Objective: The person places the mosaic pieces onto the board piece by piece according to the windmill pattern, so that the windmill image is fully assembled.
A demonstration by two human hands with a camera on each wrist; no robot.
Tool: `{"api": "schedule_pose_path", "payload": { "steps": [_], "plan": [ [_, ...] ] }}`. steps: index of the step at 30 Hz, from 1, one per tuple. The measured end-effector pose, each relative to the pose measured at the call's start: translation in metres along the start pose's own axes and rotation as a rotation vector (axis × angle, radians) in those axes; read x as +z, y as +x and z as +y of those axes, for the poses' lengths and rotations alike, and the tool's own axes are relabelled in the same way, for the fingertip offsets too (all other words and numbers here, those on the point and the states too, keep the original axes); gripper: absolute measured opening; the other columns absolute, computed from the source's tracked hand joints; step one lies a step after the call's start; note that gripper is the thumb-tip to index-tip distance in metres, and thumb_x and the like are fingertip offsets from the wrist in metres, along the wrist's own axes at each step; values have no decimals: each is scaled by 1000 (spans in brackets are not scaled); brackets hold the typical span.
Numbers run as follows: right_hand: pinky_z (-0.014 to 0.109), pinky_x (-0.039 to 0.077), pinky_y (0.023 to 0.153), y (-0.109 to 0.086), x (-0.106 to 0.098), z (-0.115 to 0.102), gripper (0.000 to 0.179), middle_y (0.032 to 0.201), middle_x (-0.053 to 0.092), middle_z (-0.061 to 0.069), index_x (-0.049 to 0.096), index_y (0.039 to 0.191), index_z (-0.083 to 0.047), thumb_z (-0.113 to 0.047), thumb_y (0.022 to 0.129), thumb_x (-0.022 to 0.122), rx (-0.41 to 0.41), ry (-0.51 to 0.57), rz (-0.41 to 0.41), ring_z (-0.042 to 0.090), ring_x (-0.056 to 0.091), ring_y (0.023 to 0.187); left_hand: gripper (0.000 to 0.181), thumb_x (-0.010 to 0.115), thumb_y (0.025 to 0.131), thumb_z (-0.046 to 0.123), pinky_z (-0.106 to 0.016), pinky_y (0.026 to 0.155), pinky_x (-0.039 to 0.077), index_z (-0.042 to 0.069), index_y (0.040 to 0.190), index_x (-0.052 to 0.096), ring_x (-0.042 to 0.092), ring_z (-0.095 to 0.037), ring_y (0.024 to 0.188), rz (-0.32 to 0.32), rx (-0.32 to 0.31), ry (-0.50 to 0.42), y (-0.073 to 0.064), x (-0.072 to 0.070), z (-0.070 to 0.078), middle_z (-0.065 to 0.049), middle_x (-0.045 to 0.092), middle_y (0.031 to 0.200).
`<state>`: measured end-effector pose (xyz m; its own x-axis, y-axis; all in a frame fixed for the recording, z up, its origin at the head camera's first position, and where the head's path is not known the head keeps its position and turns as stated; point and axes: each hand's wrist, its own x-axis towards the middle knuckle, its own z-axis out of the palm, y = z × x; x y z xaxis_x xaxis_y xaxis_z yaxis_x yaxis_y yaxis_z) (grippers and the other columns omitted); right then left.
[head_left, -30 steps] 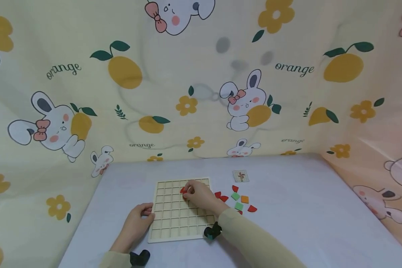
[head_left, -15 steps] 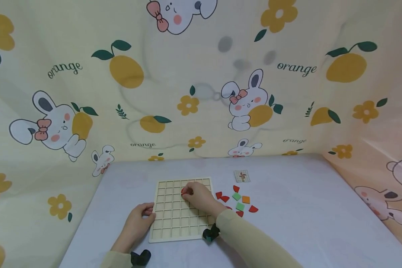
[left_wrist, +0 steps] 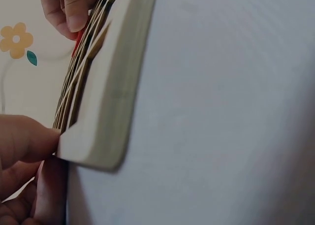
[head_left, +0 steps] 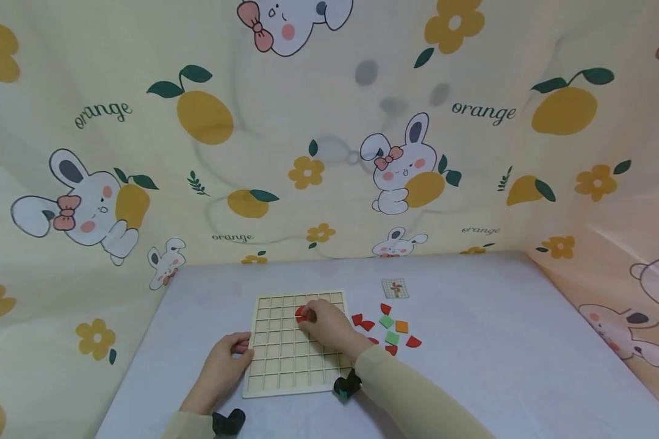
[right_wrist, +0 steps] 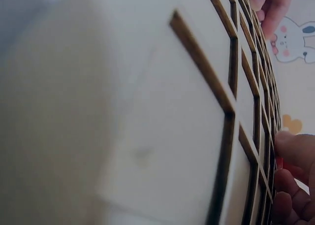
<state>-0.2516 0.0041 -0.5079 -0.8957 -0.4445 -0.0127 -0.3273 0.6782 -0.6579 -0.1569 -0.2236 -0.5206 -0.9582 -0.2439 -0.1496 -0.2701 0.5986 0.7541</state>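
A pale wooden grid board (head_left: 285, 366) lies on the white table. My left hand (head_left: 223, 364) holds its left edge; in the left wrist view, the thumb (left_wrist: 29, 139) lies at the board's corner with fingers beside and below. My right hand (head_left: 329, 326) is over the upper middle of the grid, pinching a small red piece (head_left: 299, 314) at the cells. Its outline is partly covered by the fingertips. From the right wrist view, a sliver of red shows between the thumb and a finger of the right hand (right_wrist: 298, 171).
Right of the board lie several loose red quarter-circle pieces (head_left: 414, 341), two green squares (head_left: 386, 321) and an orange square (head_left: 401, 327). Behind them is a small patterned card (head_left: 395, 288). A printed cloth (head_left: 307, 110) hangs behind the table.
The right hand's fingertips have shifted slightly, and the red piece beneath them has moved a little with them. My left hand has stayed at the board's edge.
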Motion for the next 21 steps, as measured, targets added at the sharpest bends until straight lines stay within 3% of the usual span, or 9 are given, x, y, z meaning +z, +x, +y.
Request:
{"api": "schedule_pose_path", "payload": {
  "steps": [8,21],
  "plan": [
    [26,44,66,-4,1,-2,13,84,54,-8,67,96,-19,-28,88,72,-20,-13,30,12,50,76,41,66,87,13,-42,84,43,2,126,58,52,-21,96,-7,-9,-2,2,1,-1,-5,60,103],
    [27,43,64,-3,5,-1,6,80,56,-10,70,88,-23,-28,87,72,16,27,65,11,50,73,41,66,87,11,-41,83,43,1,126,59,54,-21,94,-7,-4,-2,1,-1,1,-5,61,100]
  ]
}}
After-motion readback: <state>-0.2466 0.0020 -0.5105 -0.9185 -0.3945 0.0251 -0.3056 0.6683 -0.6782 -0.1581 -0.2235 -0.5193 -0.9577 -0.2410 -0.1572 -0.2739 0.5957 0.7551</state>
